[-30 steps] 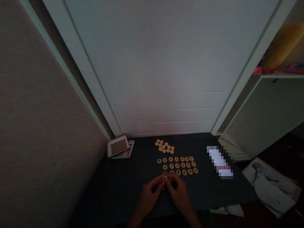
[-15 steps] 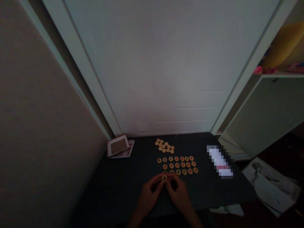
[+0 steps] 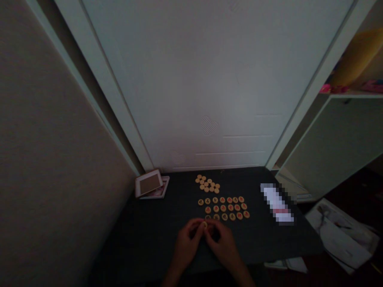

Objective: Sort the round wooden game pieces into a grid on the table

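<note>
Between the fingertips of both hands is one round wooden Chinese chess piece (image 3: 205,225), partly covered by the thumbs. My left hand (image 3: 189,237) pinches it from the left, and my right hand (image 3: 220,238) grips it from the right. Just beyond the fingers, rows of Chinese chess pieces (image 3: 230,207) lie face up, with red or dark characters. The near row's left end is partly hidden by my fingertips. Farther back, a loose cluster of plain-faced pieces (image 3: 206,184) lies on the dark table (image 3: 143,235).
A small open box (image 3: 150,183) rests on another flat box part (image 3: 164,189) at the table's back left. A pixelated pale object (image 3: 277,203) lies at the right. Behind the table stands a white panel (image 3: 191,99). White boxes (image 3: 344,235) sit lower right.
The held chess piece has turned, so its dark character, visible before, no longer shows clearly. Both hands stay close together in nearly the same place.
</note>
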Demonstrator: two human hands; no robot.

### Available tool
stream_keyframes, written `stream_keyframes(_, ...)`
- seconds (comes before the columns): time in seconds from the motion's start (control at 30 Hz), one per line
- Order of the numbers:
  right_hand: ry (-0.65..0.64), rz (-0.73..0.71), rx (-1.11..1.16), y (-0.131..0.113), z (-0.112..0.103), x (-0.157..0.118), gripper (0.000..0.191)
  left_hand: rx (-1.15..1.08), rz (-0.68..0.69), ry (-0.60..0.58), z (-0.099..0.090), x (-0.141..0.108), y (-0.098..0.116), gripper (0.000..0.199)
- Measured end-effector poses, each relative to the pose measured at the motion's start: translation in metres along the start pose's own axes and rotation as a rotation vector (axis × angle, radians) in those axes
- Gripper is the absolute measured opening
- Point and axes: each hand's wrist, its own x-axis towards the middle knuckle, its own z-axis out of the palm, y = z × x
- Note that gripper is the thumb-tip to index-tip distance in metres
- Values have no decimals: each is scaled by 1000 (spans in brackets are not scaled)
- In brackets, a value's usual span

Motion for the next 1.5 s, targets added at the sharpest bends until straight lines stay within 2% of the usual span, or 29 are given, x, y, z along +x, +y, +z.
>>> stream_keyframes(0.2, 23, 24, -11, 2, 0, -1, 25, -30, -10, -43, -3, 0, -4, 35)
stream_keyframes(0.4, 42, 45, -6, -1, -2, -1, 26, -58, -3, -98, -3, -3, 0, 39)
stream_keyframes(0.63, 60, 66, -8, -1, -2, 1, 24, -17, 7, -134, -3, -3, -1, 38)
stream_keyframes(1.23, 57, 123, 35, -3, -3, 1, 28, 19, 37, -151, -3, -4, 2, 36)
stream_keyframes(1.5, 64, 58, 29, -4, -4, 1, 23, 15, 15, -141, -2, -4, 4, 37)
